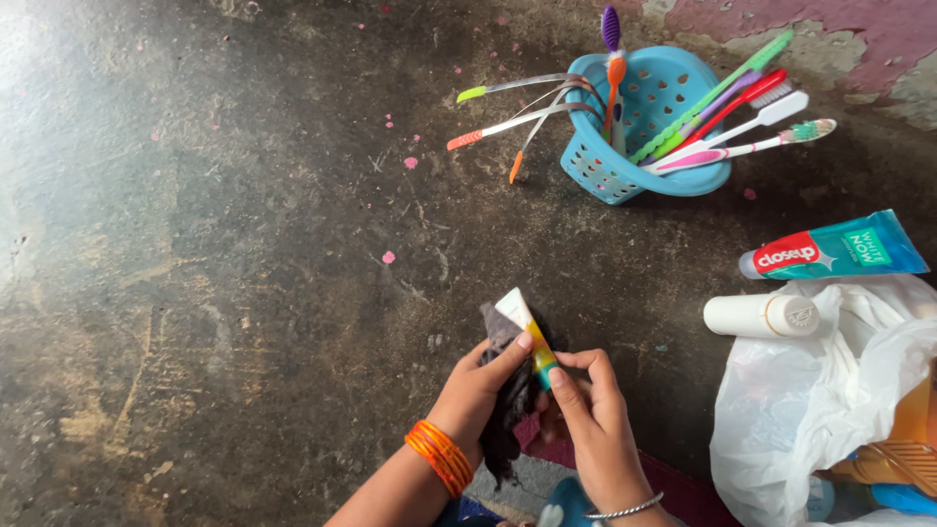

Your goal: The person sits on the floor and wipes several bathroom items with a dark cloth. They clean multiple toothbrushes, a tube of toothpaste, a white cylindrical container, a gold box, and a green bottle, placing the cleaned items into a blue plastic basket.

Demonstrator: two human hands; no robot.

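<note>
White-and-yellow small tube (525, 335), flat end up-left, pinched with dark cloth (508, 400) between left hand (478, 390) and right hand (590, 420).

Orange bangles (440, 457) on left wrist, thin silver bracelet (625, 508) on right

White plastic bag (781, 429) cut off right

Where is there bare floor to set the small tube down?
The dark concrete floor is bare left of both hands, below the blue plastic basket of toothbrushes. It is crowded on the right: a teal toothpaste tube, a white cylindrical bottle and a white plastic bag.
</note>
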